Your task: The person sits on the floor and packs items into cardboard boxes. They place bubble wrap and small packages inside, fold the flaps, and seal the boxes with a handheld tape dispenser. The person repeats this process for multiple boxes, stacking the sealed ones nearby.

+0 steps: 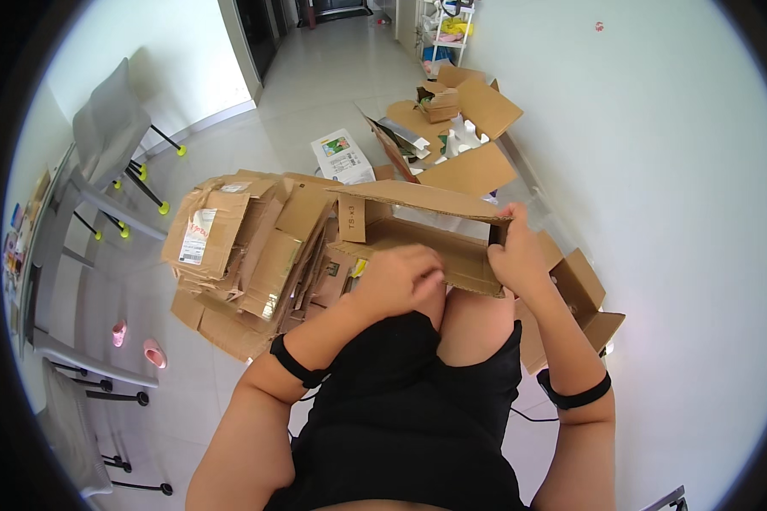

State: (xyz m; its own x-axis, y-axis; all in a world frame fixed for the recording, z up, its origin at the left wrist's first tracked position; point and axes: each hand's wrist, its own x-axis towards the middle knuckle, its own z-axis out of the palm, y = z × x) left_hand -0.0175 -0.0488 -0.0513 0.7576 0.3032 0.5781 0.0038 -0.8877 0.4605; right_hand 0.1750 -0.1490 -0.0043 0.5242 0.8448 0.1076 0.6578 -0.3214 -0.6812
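Above my knees is an open cardboard carton (415,193), its hollow middle facing me and a flap with printed marks at its left end. My right hand (521,252) grips the carton's right end, thumb inside and fingers over the outer edge. Near the lower front edge is my left hand (401,278), fingers curled and slightly blurred; whether they pinch the cardboard is hidden. To the left rises a stack of flattened cardboard boxes (281,236), the top one bearing a shipping label (198,236).
Beyond lie a large open carton (466,169) with white packing pieces and a white printed box (344,156). Another open box (581,287) sits by the right wall. Chairs (112,121), a table (51,185) and pink clogs (154,353) are on the left.
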